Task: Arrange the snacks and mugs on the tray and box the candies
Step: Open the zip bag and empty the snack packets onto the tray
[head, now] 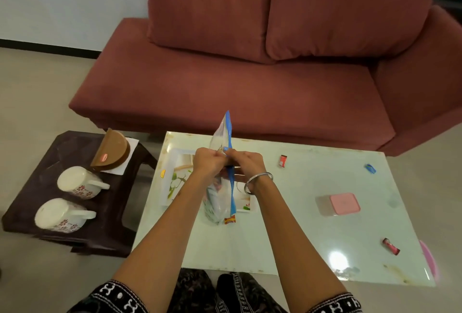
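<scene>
At the centre of the frame, the left hand [208,162] and the right hand [246,164] are pressed close together, both pinching the upper part of a clear snack bag [220,197] with a blue edge strip. The bag stands upright, its top poking above the knuckles and its bottom resting on the glass table [300,232], partly over the white tray [178,180] that lies flat behind the forearms. A bangle [257,182] circles the right wrist. Just beside the bag's base lies a red-and-yellow candy [230,220]. Further right on the table sits a pink-lidded box [338,204], closed. A red candy [283,161] and a blue candy [370,168] lie toward the table's far side, well apart, and another red candy [390,246] lies near the right edge. At the left of the frame, a dark stool [75,235] carries two white flowered mugs [80,182] on their sides and a brown half-round container [112,150].
</scene>
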Available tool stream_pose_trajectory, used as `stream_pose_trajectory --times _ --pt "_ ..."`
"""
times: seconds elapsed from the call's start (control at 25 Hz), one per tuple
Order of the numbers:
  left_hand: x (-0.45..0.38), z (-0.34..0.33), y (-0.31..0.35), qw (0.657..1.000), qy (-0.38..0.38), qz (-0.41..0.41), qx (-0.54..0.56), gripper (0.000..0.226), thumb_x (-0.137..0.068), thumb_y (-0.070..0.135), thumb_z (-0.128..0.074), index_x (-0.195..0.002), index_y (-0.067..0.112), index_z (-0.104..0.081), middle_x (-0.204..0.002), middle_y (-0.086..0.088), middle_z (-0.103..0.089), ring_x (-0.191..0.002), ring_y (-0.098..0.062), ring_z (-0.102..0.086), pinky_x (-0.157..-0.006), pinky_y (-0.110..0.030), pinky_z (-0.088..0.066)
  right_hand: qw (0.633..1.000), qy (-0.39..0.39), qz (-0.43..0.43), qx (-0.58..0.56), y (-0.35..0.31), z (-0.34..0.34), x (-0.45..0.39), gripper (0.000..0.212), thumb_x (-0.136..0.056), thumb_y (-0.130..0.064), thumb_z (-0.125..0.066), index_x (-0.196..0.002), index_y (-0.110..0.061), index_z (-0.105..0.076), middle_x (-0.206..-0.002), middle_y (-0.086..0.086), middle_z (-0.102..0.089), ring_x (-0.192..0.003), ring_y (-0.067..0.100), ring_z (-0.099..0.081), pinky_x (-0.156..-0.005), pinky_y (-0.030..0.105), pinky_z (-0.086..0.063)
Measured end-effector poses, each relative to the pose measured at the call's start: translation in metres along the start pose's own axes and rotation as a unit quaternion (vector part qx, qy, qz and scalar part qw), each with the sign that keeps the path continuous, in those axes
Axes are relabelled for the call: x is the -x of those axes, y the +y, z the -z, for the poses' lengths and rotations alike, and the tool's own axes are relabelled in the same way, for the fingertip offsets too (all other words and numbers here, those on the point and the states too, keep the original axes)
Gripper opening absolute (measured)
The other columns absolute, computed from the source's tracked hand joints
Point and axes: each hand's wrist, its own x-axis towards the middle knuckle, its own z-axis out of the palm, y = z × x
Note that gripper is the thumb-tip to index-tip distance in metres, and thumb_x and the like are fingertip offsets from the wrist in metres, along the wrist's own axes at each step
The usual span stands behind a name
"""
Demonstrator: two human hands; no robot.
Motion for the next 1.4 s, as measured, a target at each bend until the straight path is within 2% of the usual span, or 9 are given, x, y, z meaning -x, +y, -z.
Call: stream_pose_trajectory --times 0.16,0.4,0.6,0.76,0.88,0.96,1.08,1.28,1.4 --pt "0.006 0.012 -0.005 0.995 -0.069 0.008 0.076 0.013 -0.085 0.015 -0.063 -0.073 0.011 -0.065 -0.071 -0.005 -0.069 -0.049 -0.011 -0.068 -0.039 -0.019 -0.05 0.999 0.014 -0.017 0.028 -0.001 -0.003 -0.005 0.033 -0.073 -0.038 -0.072 -0.088 -0.009 -0.067 -0.096 0.013 -0.07 -0.085 0.03 -0.069 -0.079 0.045 -0.058" --pt "0.004 0.018 -0.003 0.99 -0.107 0.005 0.088 0.022 -0.09 0.015 -0.054 -0.101 -0.001 -0.064 -0.081 -0.013 -0.071 -0.063 -0.02 -0.071 -0.049 -0.025 -0.056 1.0 0.007 -0.01 0.007 0.0 -0.007 -0.004 0.017 -0.077 -0.029 -0.069 -0.073 -0.012 -0.066 -0.089 0.013 -0.068 -0.083 0.03 -0.066 -0.076 0.041 -0.059" --pt "0.007 0.019 -0.011 0.994 -0.069 -0.058 0.065 0.014 -0.087 0.013 -0.059 -0.086 0.002 -0.067 -0.074 -0.009 -0.069 -0.054 -0.011 -0.069 -0.045 -0.02 -0.053 0.999 -0.006 0.029 0.023 0.002 -0.007 0.002 0.016 -0.083 -0.017 -0.06 -0.07 -0.011 -0.067 -0.083 0.014 -0.068 -0.078 0.029 -0.066 -0.069 0.04 -0.059" --pt "0.009 0.012 -0.015 0.997 0.005 -0.077 -0.024 0.021 -0.086 0.026 -0.057 -0.071 0.012 -0.056 -0.08 -0.012 -0.065 -0.068 -0.019 -0.066 -0.05 -0.026 -0.055 0.987 0.031 0.083 0.133 0.003 -0.014 0.005 0.02 -0.087 -0.009 -0.052 -0.084 0.001 -0.068 -0.093 0.025 -0.069 -0.084 0.036 -0.067 -0.078 0.047 -0.057" --pt "0.016 0.003 -0.018 0.989 0.044 -0.075 -0.118 0.038 -0.093 0.044 -0.039 -0.069 0.015 -0.046 -0.072 -0.008 -0.057 -0.067 -0.023 -0.059 -0.054 -0.03 -0.054 0.952 0.078 0.161 0.247 0.0 -0.023 0.012 0.026 -0.087 -0.01 -0.049 -0.07 0.002 -0.065 -0.072 0.023 -0.064 -0.059 0.024 -0.056 -0.061 0.03 -0.048" --pt "0.016 0.0 -0.016 0.981 0.055 -0.094 -0.161 0.042 -0.097 0.041 -0.03 -0.083 0.009 -0.055 -0.081 -0.013 -0.063 -0.075 -0.028 -0.061 -0.068 -0.038 -0.055 0.93 0.094 0.193 0.299 -0.002 -0.027 0.015 0.027 -0.088 -0.012 -0.049 -0.068 0.0 -0.064 -0.067 0.017 -0.06 -0.052 0.017 -0.045 -0.054 0.024 -0.035" --pt "0.012 0.0 -0.014 0.977 0.062 -0.091 -0.181 0.041 -0.098 0.027 -0.032 -0.099 -0.001 -0.062 -0.1 -0.024 -0.066 -0.089 -0.036 -0.063 -0.077 -0.039 -0.054 0.909 0.13 0.186 0.35 0.003 -0.031 0.016 0.029 -0.09 -0.02 -0.05 -0.079 0.0 -0.067 -0.08 0.019 -0.068 -0.064 0.023 -0.05 -0.059 0.026 -0.032" --pt "0.014 -0.002 -0.024 0.962 0.113 -0.073 -0.238 0.02 -0.089 0.015 -0.048 -0.085 0.0 -0.061 -0.095 -0.022 -0.067 -0.08 -0.034 -0.061 -0.062 -0.032 -0.043 0.853 0.149 0.145 0.479 0.01 -0.025 0.008 0.021 -0.086 -0.019 -0.052 -0.093 -0.002 -0.062 -0.098 0.021 -0.067 -0.091 0.038 -0.06 -0.069 0.033 -0.041" --pt "0.013 0.01 -0.025 0.955 0.149 -0.075 -0.244 0.018 -0.089 0.01 -0.05 -0.093 -0.003 -0.061 -0.099 -0.022 -0.066 -0.092 -0.036 -0.062 -0.067 -0.036 -0.045 0.858 0.2 0.107 0.46 0.014 0.0 0.001 0.021 -0.083 -0.012 -0.052 -0.098 0.0 -0.061 -0.105 0.023 -0.065 -0.099 0.04 -0.059 -0.078 0.037 -0.047"
